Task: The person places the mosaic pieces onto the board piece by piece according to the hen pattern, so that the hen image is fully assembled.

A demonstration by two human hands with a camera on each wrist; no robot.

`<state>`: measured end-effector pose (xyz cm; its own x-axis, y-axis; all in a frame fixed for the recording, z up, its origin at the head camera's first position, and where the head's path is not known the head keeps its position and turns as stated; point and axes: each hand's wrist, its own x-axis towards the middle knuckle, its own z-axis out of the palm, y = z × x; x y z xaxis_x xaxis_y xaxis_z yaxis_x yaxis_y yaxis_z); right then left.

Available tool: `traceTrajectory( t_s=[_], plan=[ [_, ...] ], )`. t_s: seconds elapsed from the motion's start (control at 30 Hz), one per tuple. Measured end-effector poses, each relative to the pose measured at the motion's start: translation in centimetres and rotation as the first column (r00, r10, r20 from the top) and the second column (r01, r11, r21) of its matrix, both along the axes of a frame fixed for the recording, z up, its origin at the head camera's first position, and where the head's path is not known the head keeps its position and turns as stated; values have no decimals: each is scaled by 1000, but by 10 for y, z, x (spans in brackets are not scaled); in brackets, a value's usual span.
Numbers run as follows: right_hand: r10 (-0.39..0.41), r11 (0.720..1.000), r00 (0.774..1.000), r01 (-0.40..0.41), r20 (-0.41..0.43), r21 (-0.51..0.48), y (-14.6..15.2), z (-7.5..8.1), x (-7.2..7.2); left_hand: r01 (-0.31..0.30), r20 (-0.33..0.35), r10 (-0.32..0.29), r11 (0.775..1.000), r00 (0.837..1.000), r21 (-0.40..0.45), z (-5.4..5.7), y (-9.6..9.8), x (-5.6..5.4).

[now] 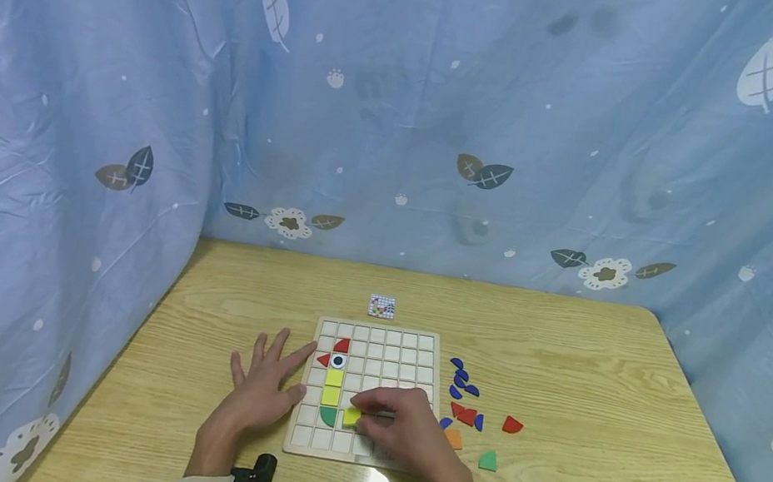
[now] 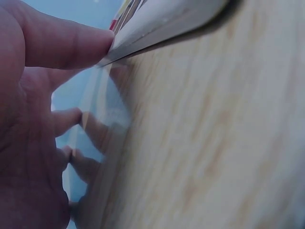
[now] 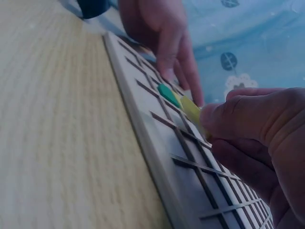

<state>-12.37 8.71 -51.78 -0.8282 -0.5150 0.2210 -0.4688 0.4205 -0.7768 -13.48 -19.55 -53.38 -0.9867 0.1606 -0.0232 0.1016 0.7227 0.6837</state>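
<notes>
Card (image 1: 381, 307) print illegibly small; yellow piece (image 1: 349, 417) partly hidden by right grip (image 1: 406, 425); left grip (image 2: 33, 119) cropped in left-wrist view.

Blue leaf-print curtain (image 1: 395, 91), wooden table (image 1: 606, 385).

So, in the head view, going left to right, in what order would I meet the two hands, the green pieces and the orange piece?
Left hand, green quarter-circle, right hand pinching a yellow piece, orange piece, other green piece.
</notes>
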Motion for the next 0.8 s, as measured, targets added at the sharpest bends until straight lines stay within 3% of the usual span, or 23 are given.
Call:
traceTrajectory(
  t_s=[0.37, 0.57, 0.8],
  plan=[
    [8, 998, 993, -1, -115, 57, -14, -6, 2, 5, 85, -2, 999, 996, -34, 19, 3, 3],
    [-6, 992, 988, 26, -153, 124, -18, -4, 5, -1, 53, 2, 1000, 999, -13, 17, 4, 2],
    [-9, 991, 984, 33, -179, 132, -18, -5, 5, 5, 29, -6, 1000, 1000, 18, 13, 3, 3]
  ],
)
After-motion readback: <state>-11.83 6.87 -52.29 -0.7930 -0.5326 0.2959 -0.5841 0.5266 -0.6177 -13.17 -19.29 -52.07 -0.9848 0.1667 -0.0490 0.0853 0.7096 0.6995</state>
